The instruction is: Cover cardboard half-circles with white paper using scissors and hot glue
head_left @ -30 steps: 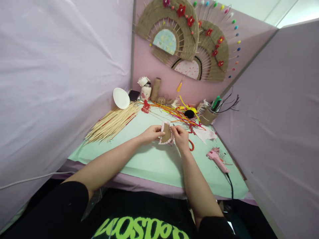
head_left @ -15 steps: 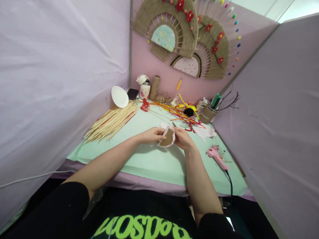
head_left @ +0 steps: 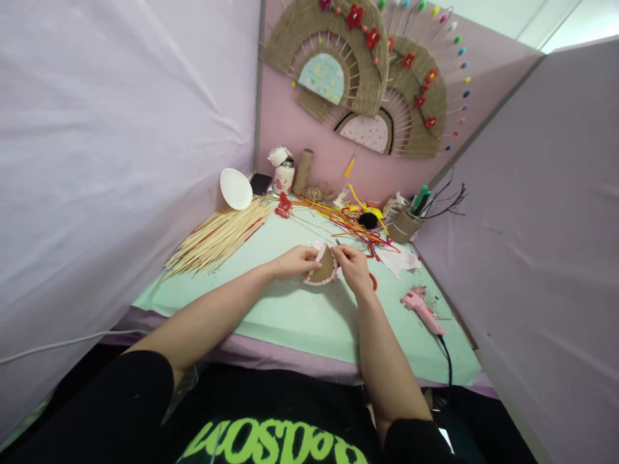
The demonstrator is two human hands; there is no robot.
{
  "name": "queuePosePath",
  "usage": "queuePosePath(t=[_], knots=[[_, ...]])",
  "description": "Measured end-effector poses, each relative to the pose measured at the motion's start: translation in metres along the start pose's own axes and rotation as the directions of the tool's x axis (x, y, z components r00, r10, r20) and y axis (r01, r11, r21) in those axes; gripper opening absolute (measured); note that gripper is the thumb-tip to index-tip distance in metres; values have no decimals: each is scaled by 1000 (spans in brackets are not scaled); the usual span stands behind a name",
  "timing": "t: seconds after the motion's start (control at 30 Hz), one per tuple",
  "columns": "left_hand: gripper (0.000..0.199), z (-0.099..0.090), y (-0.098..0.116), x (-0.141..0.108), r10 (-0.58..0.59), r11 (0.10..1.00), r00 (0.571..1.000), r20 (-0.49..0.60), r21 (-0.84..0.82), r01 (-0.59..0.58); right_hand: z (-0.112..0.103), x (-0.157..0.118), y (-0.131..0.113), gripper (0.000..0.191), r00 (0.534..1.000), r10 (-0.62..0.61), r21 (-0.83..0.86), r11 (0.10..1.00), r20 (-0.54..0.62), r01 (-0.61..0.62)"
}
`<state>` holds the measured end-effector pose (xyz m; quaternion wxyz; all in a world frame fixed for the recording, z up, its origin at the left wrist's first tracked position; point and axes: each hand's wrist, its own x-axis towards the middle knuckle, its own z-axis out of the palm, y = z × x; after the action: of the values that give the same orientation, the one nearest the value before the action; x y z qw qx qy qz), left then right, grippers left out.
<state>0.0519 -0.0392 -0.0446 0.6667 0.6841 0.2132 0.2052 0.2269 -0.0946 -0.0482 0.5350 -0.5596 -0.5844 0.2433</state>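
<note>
A small half-round piece of brown cardboard (head_left: pixel 324 268) with a pale, pinkish-white edging is held above the mint-green tabletop. My left hand (head_left: pixel 300 260) pinches its left side between thumb and fingers. At the upper right edge of the piece, my right hand (head_left: pixel 349 263) has its thumb and fingers pressed together on the pale edging. Red-handled scissors (head_left: pixel 373 281) lie partly hidden behind my right hand, with only a bit of handle and tip showing.
Thin wooden sticks (head_left: pixel 220 237) lie at left beside a white bowl (head_left: pixel 236 189). Colourful pipe cleaners (head_left: pixel 338 216) spread along the back, near a cardboard holder (head_left: pixel 405 225). At right rests a pink glue gun (head_left: pixel 422 310) with a black cord. Woven fans (head_left: pixel 362 77) hang behind.
My right hand has shifted slightly up the edge of the cardboard piece, and the red scissor handle has come into view beside it. The camera view has shifted slightly.
</note>
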Motion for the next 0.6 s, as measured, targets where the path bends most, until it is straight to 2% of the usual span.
queuePosePath(t=[0.1, 0.17, 0.2, 0.3, 0.33, 0.4, 0.5, 0.6], knots=[[22, 0, -4, 2, -49, 996, 999, -20, -71, 47, 1, -1, -2, 30, 982, -183, -192, 966, -36, 173], [25, -1, -6, 2, -70, 990, 997, -10, -124, 68, 1, 0, -1, 30, 977, -211, -218, 956, -39, 198], [27, -1, -6, 2, -78, 987, 997, 6, -143, 78, 1, 0, 0, 31, 984, -177, -187, 968, -37, 167], [32, -3, -3, -1, -97, 986, 992, 85, -130, 108, -2, 2, 5, 44, 996, 90, 92, 992, 25, -92], [31, -3, -1, -3, -98, 990, 988, 115, -92, 109, -3, 2, 7, 48, 978, 190, 202, 958, 89, -205], [27, -3, 4, -6, -93, 996, 980, 177, 8, 93, -5, 2, 8, 48, 911, 325, 338, 853, 254, -398], [19, -1, 9, -9, -72, 991, 962, 264, 126, 39, -6, -1, 4, 40, 805, 402, 337, 756, 437, -561], [13, 0, 11, -9, -60, 977, 958, 282, 213, -1, -7, -4, 0, 40, 770, 423, 309, 740, 477, -598]])
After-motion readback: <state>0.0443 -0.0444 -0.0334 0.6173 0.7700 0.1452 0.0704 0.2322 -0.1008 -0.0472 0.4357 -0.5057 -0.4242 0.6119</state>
